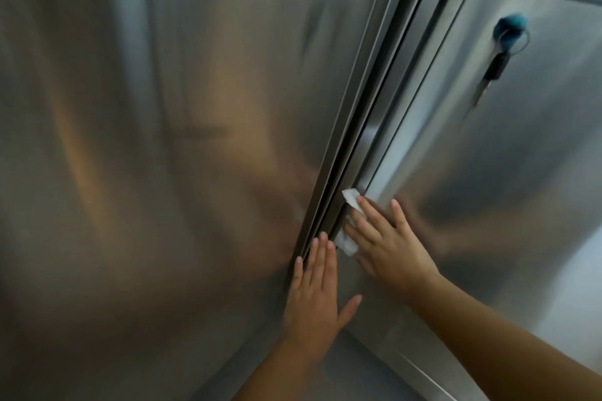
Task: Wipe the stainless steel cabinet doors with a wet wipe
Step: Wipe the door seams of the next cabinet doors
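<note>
- Left hand lies flat, fingers straight, on the left cabinet door.
- Right hand lies flat, its straight fingers pressing one wet wipe beneath them.
- Two doors; one key hangs beyond the fingertips.

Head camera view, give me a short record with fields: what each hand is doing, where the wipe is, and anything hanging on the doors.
left hand: flat, fingers straight, on the edge of the left cabinet door
right hand: fingers spread, pressing the wet wipe
wet wipe: white, against the vertical channel between the doors
right cabinet door: a key hangs from a blue hook
image: motion-blurred
</note>
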{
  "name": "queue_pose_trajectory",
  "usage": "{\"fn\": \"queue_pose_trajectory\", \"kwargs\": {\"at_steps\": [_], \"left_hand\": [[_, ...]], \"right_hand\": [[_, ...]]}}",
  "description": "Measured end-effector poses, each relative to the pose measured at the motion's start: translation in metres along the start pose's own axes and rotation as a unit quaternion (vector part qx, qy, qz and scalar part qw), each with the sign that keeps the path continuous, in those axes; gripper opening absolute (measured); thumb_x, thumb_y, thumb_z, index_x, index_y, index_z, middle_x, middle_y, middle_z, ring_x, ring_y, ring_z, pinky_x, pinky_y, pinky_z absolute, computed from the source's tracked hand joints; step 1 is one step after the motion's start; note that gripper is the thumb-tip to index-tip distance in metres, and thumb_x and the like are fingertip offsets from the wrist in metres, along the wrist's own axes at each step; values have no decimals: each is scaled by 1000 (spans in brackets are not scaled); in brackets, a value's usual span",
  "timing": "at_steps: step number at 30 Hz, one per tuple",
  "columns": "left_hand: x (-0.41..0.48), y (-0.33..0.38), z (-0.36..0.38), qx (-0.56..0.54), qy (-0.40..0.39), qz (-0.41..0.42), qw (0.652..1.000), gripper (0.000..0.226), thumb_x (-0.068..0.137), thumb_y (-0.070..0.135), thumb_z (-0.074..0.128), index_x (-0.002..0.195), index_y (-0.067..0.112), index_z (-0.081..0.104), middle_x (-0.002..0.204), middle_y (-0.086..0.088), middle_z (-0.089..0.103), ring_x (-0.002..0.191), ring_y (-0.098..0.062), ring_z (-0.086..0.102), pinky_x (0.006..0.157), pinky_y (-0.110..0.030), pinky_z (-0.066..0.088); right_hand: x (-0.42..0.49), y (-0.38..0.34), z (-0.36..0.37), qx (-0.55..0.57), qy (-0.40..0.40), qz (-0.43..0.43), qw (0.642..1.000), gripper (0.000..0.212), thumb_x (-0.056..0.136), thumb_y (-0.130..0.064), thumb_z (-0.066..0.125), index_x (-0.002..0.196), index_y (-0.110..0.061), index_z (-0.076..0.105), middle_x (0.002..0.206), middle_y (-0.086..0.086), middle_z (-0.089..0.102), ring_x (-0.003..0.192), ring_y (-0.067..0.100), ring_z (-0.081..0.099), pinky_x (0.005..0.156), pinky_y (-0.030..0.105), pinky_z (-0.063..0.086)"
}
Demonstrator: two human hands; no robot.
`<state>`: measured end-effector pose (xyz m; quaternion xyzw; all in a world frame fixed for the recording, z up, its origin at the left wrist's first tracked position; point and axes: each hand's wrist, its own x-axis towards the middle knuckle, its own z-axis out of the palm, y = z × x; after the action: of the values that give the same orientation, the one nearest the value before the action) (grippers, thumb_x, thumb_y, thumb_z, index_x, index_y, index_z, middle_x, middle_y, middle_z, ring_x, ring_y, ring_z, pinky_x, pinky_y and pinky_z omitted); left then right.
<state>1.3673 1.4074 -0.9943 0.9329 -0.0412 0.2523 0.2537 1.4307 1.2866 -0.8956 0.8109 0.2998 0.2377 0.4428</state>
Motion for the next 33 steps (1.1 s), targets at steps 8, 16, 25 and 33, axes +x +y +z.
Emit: {"fn": "queue_pose_trajectory", "kwargs": {"at_steps": [8, 16, 25, 33], "left_hand": [[45, 18, -41, -15, 114, 34, 993, 79, 84, 55, 35, 137, -3, 34, 143, -20, 38, 128, -33, 40, 110, -36, 23], [83, 42, -77, 11, 151, 43, 988, 86, 73, 58, 52, 133, -3, 41, 139, -20, 43, 125, -32, 45, 95, -50, 33], [102, 43, -98, 22, 218, 89, 972, 73, 81, 53, 46, 132, 2, 47, 139, -12, 45, 127, -27, 41, 95, -49, 32], [100, 44, -93, 26, 213, 81, 973, 74, 81, 53, 44, 134, 1, 45, 141, -13, 43, 128, -28, 41, 95, -52, 30]], "right_hand": [[12, 64, -33, -4, 22, 48, 999, 63, 84, -50, 54, 137, -18, 46, 144, 11, 42, 138, 31, 27, 108, 52, 20], [24, 108, -71, -10, 45, 136, 990, 69, 85, -50, 52, 140, -11, 38, 147, 15, 36, 139, 33, 23, 108, 48, 16], [31, 125, -97, 143, 151, 190, 959, 80, 83, -33, 63, 143, 2, 23, 150, 25, 12, 138, 38, 9, 106, 48, 11], [69, 130, -100, 152, 138, 218, 954, 77, 94, -40, 42, 144, -11, -9, 147, 12, -25, 133, 29, -30, 106, 46, -16]]}}
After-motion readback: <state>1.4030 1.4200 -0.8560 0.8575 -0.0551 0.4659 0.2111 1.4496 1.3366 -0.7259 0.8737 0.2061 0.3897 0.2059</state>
